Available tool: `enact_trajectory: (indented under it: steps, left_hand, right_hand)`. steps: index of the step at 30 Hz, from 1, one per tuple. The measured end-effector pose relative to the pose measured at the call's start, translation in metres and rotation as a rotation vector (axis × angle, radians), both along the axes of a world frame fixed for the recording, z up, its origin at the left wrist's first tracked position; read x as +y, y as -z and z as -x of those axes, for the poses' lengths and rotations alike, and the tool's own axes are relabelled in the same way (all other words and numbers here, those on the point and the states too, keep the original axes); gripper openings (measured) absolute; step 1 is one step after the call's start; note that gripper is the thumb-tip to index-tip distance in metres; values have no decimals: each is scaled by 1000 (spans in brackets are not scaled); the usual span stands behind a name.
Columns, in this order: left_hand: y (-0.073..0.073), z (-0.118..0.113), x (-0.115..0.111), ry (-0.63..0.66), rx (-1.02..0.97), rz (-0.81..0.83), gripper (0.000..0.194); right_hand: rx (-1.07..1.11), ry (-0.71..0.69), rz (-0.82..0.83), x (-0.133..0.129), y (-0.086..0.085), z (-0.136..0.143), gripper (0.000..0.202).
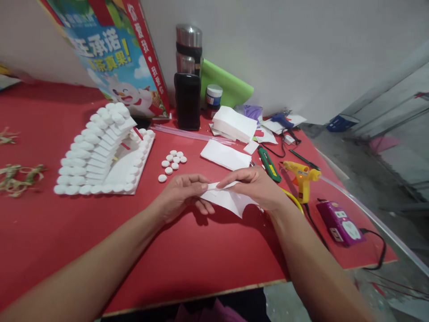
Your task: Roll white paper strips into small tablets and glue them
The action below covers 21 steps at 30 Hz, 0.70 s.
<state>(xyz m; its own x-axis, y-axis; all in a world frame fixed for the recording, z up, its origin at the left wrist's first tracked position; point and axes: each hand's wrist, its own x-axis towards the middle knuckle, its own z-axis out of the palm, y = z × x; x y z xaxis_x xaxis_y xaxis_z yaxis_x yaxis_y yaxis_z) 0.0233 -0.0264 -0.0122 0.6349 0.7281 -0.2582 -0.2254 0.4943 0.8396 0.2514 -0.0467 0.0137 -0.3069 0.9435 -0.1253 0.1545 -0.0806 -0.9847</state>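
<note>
Both hands grip one white sheet of paper (231,202) above the red table. My left hand (184,193) pinches its left end between thumb and fingers. Across from it, my right hand (254,185) is closed on the upper edge, and the rest of the sheet hangs below with a jagged lower side. Just beyond the hands lies a folded white paper (225,154). Several white round pieces (172,162) are scattered to the left. Farther left stands a white model (100,154) with a curved stair and rows of white oval pieces along its edges.
A yellow glue gun (303,176), a green cutter knife (269,164) and a purple power strip (340,223) lie to the right, with cables. Behind are a black phone (187,102), a steel flask (189,38), a jar (213,96) and a stack of paper (234,124). Straw figures (20,179) lie far left.
</note>
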Motion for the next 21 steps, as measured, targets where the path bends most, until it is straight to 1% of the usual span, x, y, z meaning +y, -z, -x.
enact_trajectory:
  steps: [2,4,8,9,10,12,14,16,18,20,21]
  left_hand:
    - [0,1,0,4,5,-12,32]
    - [1,2,1,-15,13,-35,31]
    - [3,4,3,-60,45,-91,30]
    - [3,5,3,-56,55,-102,30]
    - [2,5,2,-45,65,-110,31]
    - [1,4,0,-11,80,-118,32]
    - [0,2,-3,19,94,-123,33]
    - [-1,1,-5,37,113,-136,33]
    - [-2,0,-6,37,135,-161,33]
    - [-2,0,-7,21,158,-190,33]
    - [-3,-1,-7,6,165,-202,33]
  right_hand:
    - [-23,7,-5,0,-2,-5,18]
    - [-33,54,-5,1,-6,-15,15]
    - [44,250,-19,3,-14,-38,7]
    - [67,290,-20,4,-15,-41,9]
    - [89,306,-13,5,-17,-42,15]
    - [114,256,29,4,-19,-38,32]
    - [74,139,71,3,-18,-28,41]
    - [-15,29,75,1,-15,-16,39]
    - [-72,-50,79,-1,-9,-7,33]
    - [-54,-82,100,-1,-4,-1,29]
    - [-37,-75,112,-1,-2,1,28]
